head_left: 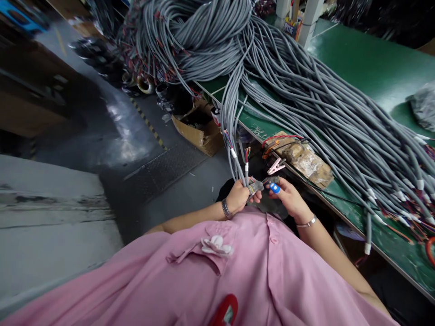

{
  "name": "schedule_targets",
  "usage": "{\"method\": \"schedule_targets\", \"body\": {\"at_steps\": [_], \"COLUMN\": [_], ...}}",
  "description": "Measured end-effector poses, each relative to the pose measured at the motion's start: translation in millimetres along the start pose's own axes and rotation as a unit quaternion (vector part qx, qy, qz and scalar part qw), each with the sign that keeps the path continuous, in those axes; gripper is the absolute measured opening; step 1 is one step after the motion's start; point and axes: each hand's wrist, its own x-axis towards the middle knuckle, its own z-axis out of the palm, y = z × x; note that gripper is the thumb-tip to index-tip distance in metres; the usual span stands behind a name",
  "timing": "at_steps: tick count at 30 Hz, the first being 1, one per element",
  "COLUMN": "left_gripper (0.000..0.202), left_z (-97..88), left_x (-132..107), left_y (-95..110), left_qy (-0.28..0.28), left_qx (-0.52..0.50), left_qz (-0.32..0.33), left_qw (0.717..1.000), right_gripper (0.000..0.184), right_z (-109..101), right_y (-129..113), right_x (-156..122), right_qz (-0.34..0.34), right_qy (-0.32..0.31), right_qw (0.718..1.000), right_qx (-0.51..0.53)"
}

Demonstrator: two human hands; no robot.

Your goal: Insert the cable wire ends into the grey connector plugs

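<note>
My left hand (239, 197) is closed around a few grey cables (232, 113) that hang down from the big pile over the table edge. White bands and thin coloured wires (247, 154) show at the ends of some of them. My right hand (288, 197) is just to the right, its thumb and forefinger pinched close to the left fingertips. A blue cover (274, 188) sits on that thumb, and greyish wraps are on fingers of both hands. Whatever lies between the right fingers is too small to make out.
A heap of grey cables (204, 27) covers much of the green table (360, 59). At its near edge are a pink clip (276, 166) and a plastic-wrapped brown block (302, 158). An open cardboard box (197, 131) stands on the floor; a grey-white surface (50, 226) is at left.
</note>
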Motion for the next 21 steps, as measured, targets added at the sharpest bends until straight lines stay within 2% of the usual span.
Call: {"method": "schedule_targets", "body": {"at_steps": [4, 8, 10, 12, 14, 17, 21], "left_gripper": [0.036, 0.037, 0.036, 0.036, 0.037, 0.037, 0.035], "left_z": [2.2, -2.6, -4.8, -5.0, -3.5, -0.5, 0.9], "left_x": [1.8, 0.2, -2.5, -4.9, -5.9, -4.7, -2.3], "left_y": [0.5, 2.9, 3.0, 2.0, 0.5, -1.4, -2.5], "left_qy": [-0.025, -0.104, -0.118, -0.101, -0.067, -0.021, 0.005], "left_qx": [0.011, 0.04, 0.067, 0.081, 0.063, 0.011, -0.021], "left_qz": [0.001, -0.011, -0.003, 0.008, 0.014, 0.022, 0.032], "left_qw": [1.0, 0.994, 0.991, 0.992, 0.996, 0.999, 0.999], "right_gripper": [0.024, 0.024, 0.024, 0.024, 0.025, 0.025, 0.024], "right_z": [17.7, 20.8, 20.3, 21.1, 22.8, 24.7, 23.4], "right_y": [3.3, -0.1, -1.2, -2.7, -5.2, -8.0, -2.8], "right_x": [-1.7, 1.4, 4.1, 6.8, 8.9, 10.5, 12.1], "right_qz": [-0.031, -0.019, -0.005, 0.0, -0.004, -0.019, -0.028], "right_qy": [0.023, -0.014, -0.042, -0.065, -0.059, -0.009, 0.045], "right_qw": [0.995, 0.994, 0.994, 0.993, 0.994, 0.997, 0.996], "right_qx": [0.097, 0.107, 0.104, 0.102, 0.09, 0.068, 0.066]}}
